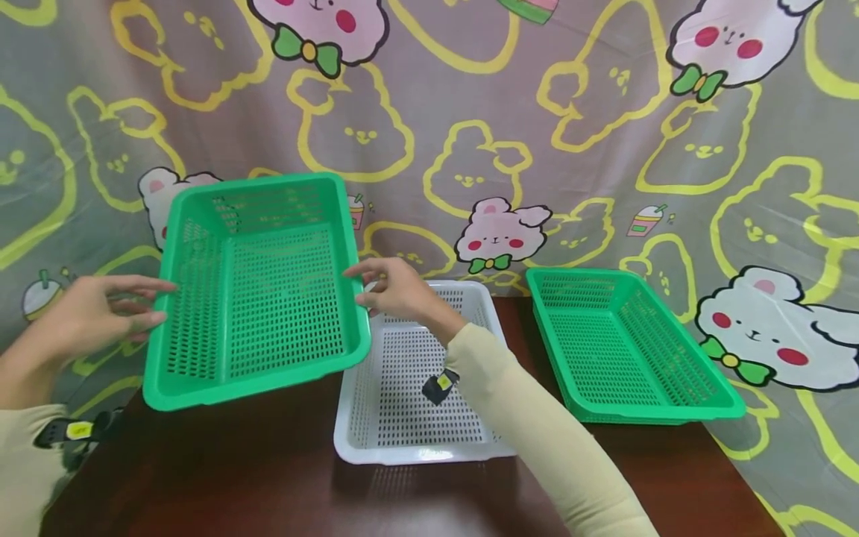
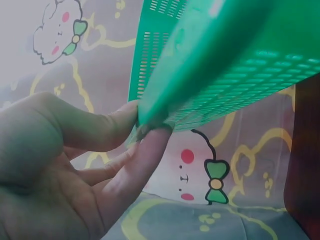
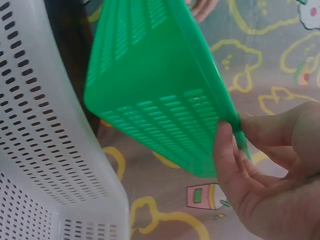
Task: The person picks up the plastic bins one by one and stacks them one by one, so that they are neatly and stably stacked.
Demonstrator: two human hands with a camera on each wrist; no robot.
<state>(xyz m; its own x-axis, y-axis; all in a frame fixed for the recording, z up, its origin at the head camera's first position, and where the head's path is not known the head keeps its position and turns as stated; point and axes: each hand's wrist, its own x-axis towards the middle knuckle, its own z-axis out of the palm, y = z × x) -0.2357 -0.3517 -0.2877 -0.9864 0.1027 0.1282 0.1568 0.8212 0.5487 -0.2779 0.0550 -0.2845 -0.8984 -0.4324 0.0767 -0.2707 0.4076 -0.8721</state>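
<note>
A green perforated plastic basket (image 1: 282,298) is held up off the table at the left, tilted so its inside faces the head camera. My left hand (image 1: 101,317) pinches its left rim between thumb and fingers; the left wrist view shows the thumb (image 2: 120,120) against the green rim. On the opposite side my right hand (image 1: 396,291) pinches the right rim, and in the right wrist view fingers (image 3: 227,155) lie under that edge. A white perforated basket (image 1: 429,453) stands on the table beneath my right forearm, which hides part of it.
Another green basket (image 1: 654,412), possibly a stack, rests at the right of the dark brown table (image 1: 268,477). Behind the table hangs a grey curtain (image 1: 429,89) with cartoon bears and yellow outlines. Both wrists wear black straps with small devices.
</note>
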